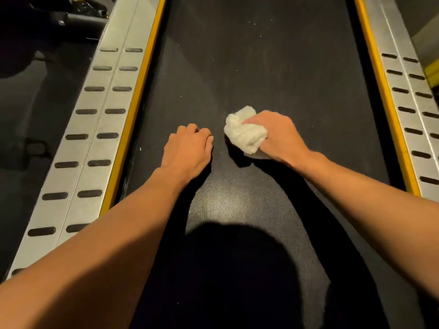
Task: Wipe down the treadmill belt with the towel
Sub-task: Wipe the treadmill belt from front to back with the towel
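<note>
Both forearms (118, 233) reach forward over the belt (261, 67). Left hand (187, 148) rests on it, fingers curled under, holding nothing. Right hand (276, 136), just beside, has its fingers wrapped round the bunched white towel (243, 134), which sits on mid-belt between the yellow-edged rails (107, 115).

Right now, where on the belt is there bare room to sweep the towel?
Bare belt lies ahead of both hands, between the yellow strips, and between the right hand and the right strip. Crowded mid-belt: left hand and towel sit close.
</note>
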`<state>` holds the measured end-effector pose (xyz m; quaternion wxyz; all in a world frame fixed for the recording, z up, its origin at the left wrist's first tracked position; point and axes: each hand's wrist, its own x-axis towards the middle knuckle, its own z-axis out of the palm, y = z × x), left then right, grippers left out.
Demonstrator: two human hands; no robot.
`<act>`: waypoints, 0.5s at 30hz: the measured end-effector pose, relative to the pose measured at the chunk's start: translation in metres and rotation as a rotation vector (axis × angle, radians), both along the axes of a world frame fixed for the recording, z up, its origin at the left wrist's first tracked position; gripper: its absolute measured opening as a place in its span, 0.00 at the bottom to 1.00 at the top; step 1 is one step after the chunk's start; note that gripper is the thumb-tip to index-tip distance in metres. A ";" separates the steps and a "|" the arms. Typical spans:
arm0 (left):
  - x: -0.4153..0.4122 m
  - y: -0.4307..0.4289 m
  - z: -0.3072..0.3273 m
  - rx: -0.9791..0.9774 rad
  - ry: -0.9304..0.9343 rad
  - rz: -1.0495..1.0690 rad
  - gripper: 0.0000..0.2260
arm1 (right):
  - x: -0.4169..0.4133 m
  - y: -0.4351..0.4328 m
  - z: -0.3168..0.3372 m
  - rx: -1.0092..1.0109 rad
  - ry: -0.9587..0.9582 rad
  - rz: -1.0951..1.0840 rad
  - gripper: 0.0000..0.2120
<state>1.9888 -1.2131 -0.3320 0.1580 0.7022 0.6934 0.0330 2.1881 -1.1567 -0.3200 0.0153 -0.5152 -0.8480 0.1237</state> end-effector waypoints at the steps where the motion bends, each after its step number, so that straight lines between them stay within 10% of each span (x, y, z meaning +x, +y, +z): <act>1: 0.001 0.001 0.001 0.001 0.001 -0.004 0.17 | 0.009 0.014 -0.001 0.021 0.029 -0.087 0.06; 8: 0.020 0.003 0.005 -0.027 -0.018 -0.007 0.16 | -0.013 -0.067 0.000 -0.200 0.015 0.208 0.04; 15: 0.028 0.001 0.003 -0.031 -0.023 -0.086 0.17 | 0.071 0.026 0.008 0.037 -0.044 -0.288 0.17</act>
